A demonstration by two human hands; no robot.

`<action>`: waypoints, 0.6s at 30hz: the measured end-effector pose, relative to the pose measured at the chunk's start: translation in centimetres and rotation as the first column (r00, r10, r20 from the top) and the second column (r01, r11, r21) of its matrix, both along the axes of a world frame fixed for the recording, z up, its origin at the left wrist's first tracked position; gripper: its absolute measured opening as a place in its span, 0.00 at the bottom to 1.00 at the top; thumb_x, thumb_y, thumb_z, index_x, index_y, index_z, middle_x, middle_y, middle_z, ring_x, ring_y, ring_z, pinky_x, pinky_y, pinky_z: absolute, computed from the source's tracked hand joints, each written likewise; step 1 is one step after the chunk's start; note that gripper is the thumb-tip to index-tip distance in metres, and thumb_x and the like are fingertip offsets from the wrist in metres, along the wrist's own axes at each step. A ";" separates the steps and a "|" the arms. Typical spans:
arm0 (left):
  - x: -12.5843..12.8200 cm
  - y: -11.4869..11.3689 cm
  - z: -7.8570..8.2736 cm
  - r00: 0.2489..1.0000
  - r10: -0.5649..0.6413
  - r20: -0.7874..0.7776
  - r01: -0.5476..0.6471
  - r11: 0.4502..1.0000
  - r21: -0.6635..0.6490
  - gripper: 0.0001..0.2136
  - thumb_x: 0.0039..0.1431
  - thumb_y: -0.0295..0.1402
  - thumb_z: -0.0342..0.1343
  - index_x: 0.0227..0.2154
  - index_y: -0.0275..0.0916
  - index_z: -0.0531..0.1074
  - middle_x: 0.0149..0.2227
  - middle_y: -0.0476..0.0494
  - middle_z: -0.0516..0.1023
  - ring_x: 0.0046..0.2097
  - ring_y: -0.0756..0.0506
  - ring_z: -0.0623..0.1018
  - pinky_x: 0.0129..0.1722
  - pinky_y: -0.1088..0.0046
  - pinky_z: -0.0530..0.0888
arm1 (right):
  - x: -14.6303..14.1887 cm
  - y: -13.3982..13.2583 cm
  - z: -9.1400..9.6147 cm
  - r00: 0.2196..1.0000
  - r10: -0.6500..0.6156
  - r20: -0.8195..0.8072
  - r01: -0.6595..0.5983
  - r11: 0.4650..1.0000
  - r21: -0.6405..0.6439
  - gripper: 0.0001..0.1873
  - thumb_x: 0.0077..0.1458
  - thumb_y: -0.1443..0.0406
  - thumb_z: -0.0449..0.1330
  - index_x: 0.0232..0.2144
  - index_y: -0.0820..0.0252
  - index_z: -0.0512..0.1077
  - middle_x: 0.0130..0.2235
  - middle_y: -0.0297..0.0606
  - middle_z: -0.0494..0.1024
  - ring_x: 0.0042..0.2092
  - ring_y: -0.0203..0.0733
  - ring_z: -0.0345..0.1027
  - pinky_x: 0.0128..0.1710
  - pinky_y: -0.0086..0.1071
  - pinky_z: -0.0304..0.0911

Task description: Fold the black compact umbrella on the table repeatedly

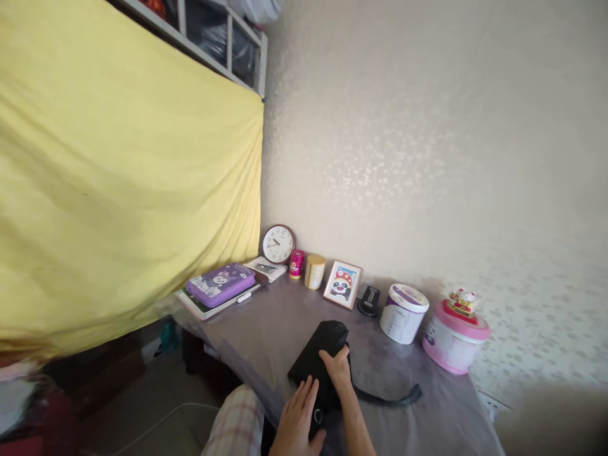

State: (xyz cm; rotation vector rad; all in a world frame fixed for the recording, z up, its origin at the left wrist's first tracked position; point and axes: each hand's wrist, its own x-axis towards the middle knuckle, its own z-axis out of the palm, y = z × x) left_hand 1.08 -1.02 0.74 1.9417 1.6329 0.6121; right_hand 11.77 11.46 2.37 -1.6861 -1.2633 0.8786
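Observation:
A black folded fabric bundle [316, 354] lies on the table near its front edge. A loose black strap [389, 400] runs from it to the right across the tabletop, and a small light ring [318, 415] shows at its near end. My left hand [297, 421] rests on the near left part of the bundle, fingers stretched out and thumb apart. With the thumb on top, my right hand [338, 372] grips the bundle's right side; its other fingers are mostly hidden. What the bundle is cannot be made out.
Along the wall stand a clock [278, 244], a pink can [296, 265], a yellowish jar [314, 272], a framed panda picture [342, 284], a black device [369, 301], a white tub [405, 315] and a pink tub [456, 342]. A purple case [221, 284] lies left. A yellow curtain [128, 164] hangs beyond.

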 end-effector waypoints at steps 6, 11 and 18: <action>0.5 -0.9 -2.2 0.854 0.097 0.512 -0.158 0.984 0.078 0.44 0.39 0.29 0.57 0.62 0.26 0.46 0.65 0.29 0.45 0.65 0.36 0.48 0.62 0.63 0.50 | 1.6 -2.7 -0.3 0.893 0.029 -0.449 -0.015 0.999 0.034 0.37 0.38 0.52 0.64 0.48 0.64 0.62 0.37 0.42 0.79 0.41 0.51 0.74 0.38 0.36 0.69; 1.3 -2.3 -0.7 0.319 0.367 0.874 0.164 0.887 -0.433 0.33 0.45 0.44 0.60 0.53 0.36 0.58 0.47 0.34 0.73 0.40 0.42 0.78 0.37 0.67 0.72 | 1.8 -4.7 1.2 0.754 0.026 -0.657 -0.013 1.000 0.025 0.34 0.37 0.51 0.64 0.46 0.61 0.67 0.36 0.39 0.80 0.38 0.49 0.75 0.36 0.38 0.70; 2.9 -2.8 1.3 0.070 0.342 0.937 0.586 0.746 -0.317 0.28 0.39 0.56 0.60 0.34 0.35 0.67 0.18 0.57 0.65 0.14 0.59 0.58 0.16 0.80 0.49 | 1.7 -6.7 3.6 0.625 0.130 -0.770 -0.110 0.991 0.079 0.29 0.42 0.51 0.63 0.43 0.64 0.70 0.40 0.42 0.79 0.41 0.50 0.74 0.40 0.39 0.69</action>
